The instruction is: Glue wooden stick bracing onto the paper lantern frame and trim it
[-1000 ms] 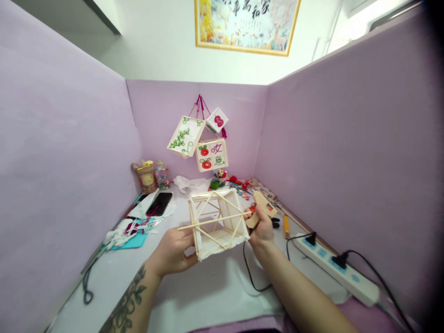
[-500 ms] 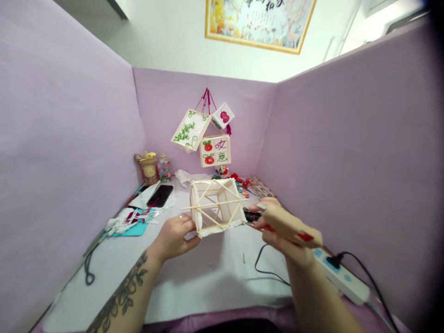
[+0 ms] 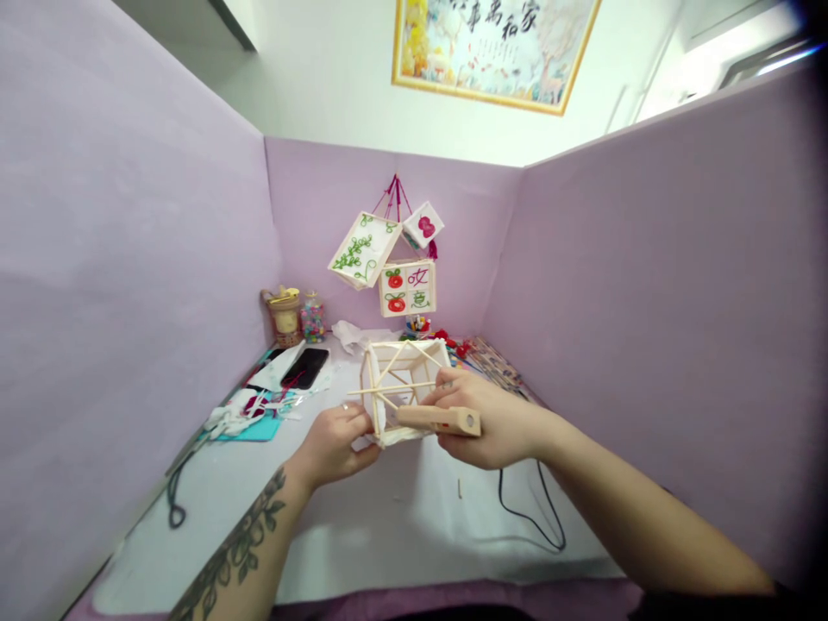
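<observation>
Right hand (image 3: 485, 418) closed around the tan tool (image 3: 446, 420), which lies across the lower right of the stick frame (image 3: 375, 391). Tool's nozzle is out of sight, so can't tell whether it touches the frame. Left hand (image 3: 340, 444) pinches the frame's lower left edge; fingertips partly hidden. Frame is in front of the person, between both hands, its right corner covered by the right hand; can't tell if its base touches the table (image 3: 362, 535). A long stick (image 3: 401, 387) crosses the open face, left end overhanging, right end lost near the right fingers. Stick scrap (image 3: 460, 488) and black cord (image 3: 561, 545) on the table nearby. Phone (image 3: 305, 368) farther left, partly under threads. Wall picture (image 3: 495, 52) cut off at top. Versus half a second ago: right hand and tool moved from beside the frame to in front of it; left grip about the same; power strip now hidden behind the right forearm.
</observation>
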`<state>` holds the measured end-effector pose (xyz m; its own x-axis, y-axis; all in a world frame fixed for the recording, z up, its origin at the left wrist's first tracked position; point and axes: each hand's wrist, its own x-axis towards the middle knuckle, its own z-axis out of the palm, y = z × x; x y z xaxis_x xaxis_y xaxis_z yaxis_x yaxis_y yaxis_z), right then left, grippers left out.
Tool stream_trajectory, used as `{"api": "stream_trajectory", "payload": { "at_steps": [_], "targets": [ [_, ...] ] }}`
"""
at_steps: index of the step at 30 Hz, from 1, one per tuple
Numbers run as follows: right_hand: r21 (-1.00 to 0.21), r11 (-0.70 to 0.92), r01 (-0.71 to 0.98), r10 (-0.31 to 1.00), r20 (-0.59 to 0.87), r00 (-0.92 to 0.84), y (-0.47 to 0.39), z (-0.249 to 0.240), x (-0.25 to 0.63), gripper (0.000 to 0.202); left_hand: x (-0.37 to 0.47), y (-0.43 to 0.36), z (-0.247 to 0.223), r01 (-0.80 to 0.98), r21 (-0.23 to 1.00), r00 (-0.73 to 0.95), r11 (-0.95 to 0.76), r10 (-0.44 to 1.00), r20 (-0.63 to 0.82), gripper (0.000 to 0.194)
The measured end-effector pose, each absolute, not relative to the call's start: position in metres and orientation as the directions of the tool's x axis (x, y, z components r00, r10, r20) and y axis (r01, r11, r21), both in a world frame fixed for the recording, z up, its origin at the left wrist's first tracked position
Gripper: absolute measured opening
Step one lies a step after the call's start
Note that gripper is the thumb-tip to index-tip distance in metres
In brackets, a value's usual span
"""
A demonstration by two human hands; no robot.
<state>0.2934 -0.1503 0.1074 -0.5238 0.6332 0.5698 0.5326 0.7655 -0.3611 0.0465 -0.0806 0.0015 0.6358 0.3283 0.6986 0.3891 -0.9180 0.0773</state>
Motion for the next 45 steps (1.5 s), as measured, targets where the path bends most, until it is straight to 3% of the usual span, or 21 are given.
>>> {"api": "stream_trajectory", "payload": {
  "at_steps": [2, 4, 7, 10, 13, 15, 17, 20, 22, 25, 27, 31, 34, 37, 41, 45],
  "targets": [
    [-0.223, 0.845, 0.486, 0.535, 0.333, -0.777, -0.149, 0.118, 0.290, 0.014, 0.047, -0.080, 0.002, 0.383, 0.069, 0.632, -0.921, 0.316, 0.708, 0.008],
    [-0.184, 0.860, 0.477, 0.511, 0.264, -0.818, -0.149, 0.125, 0.291, 0.015, 0.047, -0.080, 0.002, 0.383, 0.065, 0.626, -0.922, 0.310, 0.716, 0.007],
    [-0.399, 0.822, 0.406, 0.543, 0.336, -0.770, -0.154, 0.128, 0.310, 0.009, 0.046, -0.081, 0.002, 0.387, 0.063, 0.625, -0.920, 0.312, 0.715, 0.007],
    [-0.643, 0.755, 0.127, 0.556, 0.526, -0.644, -0.172, 0.124, 0.344, 0.017, 0.046, -0.081, 0.004, 0.392, 0.055, 0.624, -0.919, 0.309, 0.718, 0.007],
    [-0.560, 0.825, -0.075, 0.509, 0.794, -0.332, -0.199, 0.114, 0.384, 0.023, 0.047, -0.082, 0.006, 0.385, 0.037, 0.622, -0.922, 0.289, 0.728, 0.005],
    [-0.531, 0.847, -0.028, 0.526, 0.845, -0.097, -0.216, 0.099, 0.406, 0.021, 0.048, -0.082, 0.007, 0.381, 0.032, 0.619, -0.924, 0.281, 0.733, 0.004],
    [-0.612, 0.786, 0.089, 0.599, 0.789, 0.135, -0.227, 0.079, 0.423, 0.020, 0.049, -0.081, 0.008, 0.391, 0.041, 0.597, -0.919, 0.288, 0.749, 0.004],
    [-0.814, 0.492, 0.310, 0.776, 0.571, 0.268, -0.228, 0.046, 0.429, 0.029, 0.050, -0.080, 0.008, 0.412, 0.057, 0.552, -0.909, 0.299, 0.778, 0.007],
    [-0.833, 0.245, 0.496, 0.890, 0.397, 0.226, -0.220, 0.027, 0.422, 0.040, 0.050, -0.079, 0.008, 0.413, 0.057, 0.546, -0.909, 0.298, 0.783, 0.009],
    [-0.716, 0.088, 0.693, 0.982, 0.179, 0.060, -0.201, 0.005, 0.403, 0.044, 0.050, -0.079, 0.009, 0.403, 0.043, 0.565, -0.914, 0.286, 0.774, 0.008],
    [-0.607, 0.105, 0.788, 0.994, 0.088, -0.065, -0.189, -0.008, 0.390, 0.041, 0.050, -0.080, 0.009, 0.393, 0.030, 0.581, -0.919, 0.273, 0.767, 0.005],
    [-0.366, 0.125, 0.922, 0.990, -0.012, -0.139, -0.169, -0.034, 0.378, 0.034, 0.050, -0.083, 0.009, 0.358, 0.031, 0.608, -0.933, 0.258, 0.751, 0.007],
    [-0.328, 0.145, 0.934, 0.985, -0.043, -0.168, -0.160, -0.043, 0.379, 0.034, 0.050, -0.085, 0.009, 0.336, 0.063, 0.625, -0.940, 0.273, 0.731, 0.008],
    [-0.385, 0.192, 0.903, 0.981, 0.061, -0.182, -0.159, -0.035, 0.383, 0.036, 0.049, -0.086, 0.010, 0.319, 0.085, 0.640, -0.944, 0.281, 0.715, 0.008],
    [-0.630, 0.239, 0.739, 0.957, 0.283, -0.069, -0.164, -0.008, 0.376, 0.033, 0.049, -0.087, 0.011, 0.304, 0.088, 0.648, -0.948, 0.274, 0.710, 0.008],
    [-0.848, 0.271, 0.455, 0.935, 0.344, 0.084, -0.165, 0.013, 0.351, 0.028, 0.050, -0.088, 0.013, 0.296, 0.076, 0.645, -0.952, 0.258, 0.720, 0.010]
  ]
}}
